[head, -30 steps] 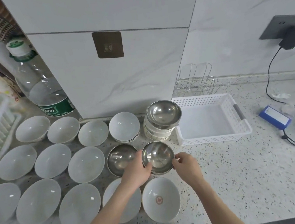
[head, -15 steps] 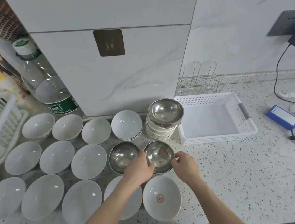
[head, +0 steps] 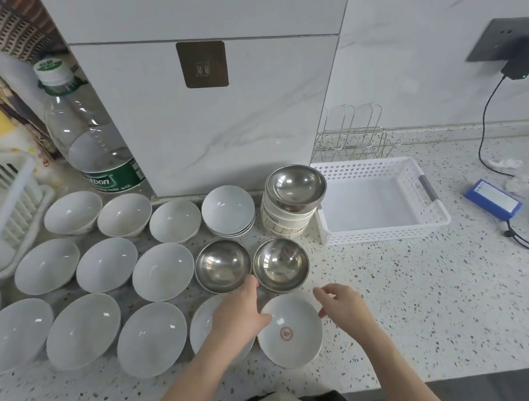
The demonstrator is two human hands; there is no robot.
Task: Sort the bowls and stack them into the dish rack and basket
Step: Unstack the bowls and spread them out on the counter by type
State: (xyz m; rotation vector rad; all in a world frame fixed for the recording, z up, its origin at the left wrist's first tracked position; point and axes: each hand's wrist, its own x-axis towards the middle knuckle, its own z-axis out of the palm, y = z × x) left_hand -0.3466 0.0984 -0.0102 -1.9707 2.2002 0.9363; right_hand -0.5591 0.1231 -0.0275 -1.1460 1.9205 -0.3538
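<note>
White bowls crowd the table beside two steel bowls, with an empty basket (white plastic) to the right. The left hand and right hand, fingers relaxed and holding nothing, flank the marked bowl.

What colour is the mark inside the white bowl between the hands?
Reddish-brown, a small round emblem at the bottom of the white ceramic bowl, clearest in the head view.

White bowls (upright) beside steel bowls.
</note>
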